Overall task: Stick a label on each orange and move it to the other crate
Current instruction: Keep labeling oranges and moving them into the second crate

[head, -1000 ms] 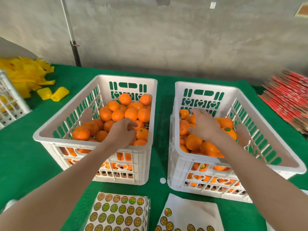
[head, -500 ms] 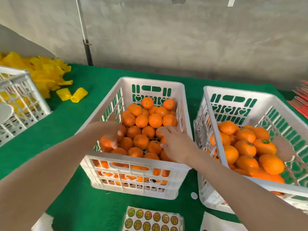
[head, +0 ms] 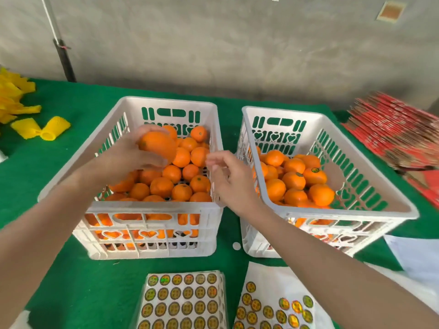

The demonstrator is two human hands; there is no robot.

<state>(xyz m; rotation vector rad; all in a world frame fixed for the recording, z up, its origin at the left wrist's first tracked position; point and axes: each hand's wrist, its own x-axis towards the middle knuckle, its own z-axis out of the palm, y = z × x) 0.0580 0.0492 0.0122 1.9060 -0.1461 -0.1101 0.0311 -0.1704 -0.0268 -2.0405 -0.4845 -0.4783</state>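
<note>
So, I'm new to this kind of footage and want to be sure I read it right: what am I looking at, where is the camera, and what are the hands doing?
No machine here: a person works with bare hands, and the single picture comes from a camera on their head, looking forward and down. On a green cloth stand two white crates. The left crate is full of oranges; the right crate holds more, among them a labelled orange. Nearest the person lie two label sheets. The left hand holds one orange above the left crate. The right hand, fingers relaxed, reaches toward it; nothing shows in it. Yellow foam sleeves lie far left, stacked red cardboard far right.
</note>
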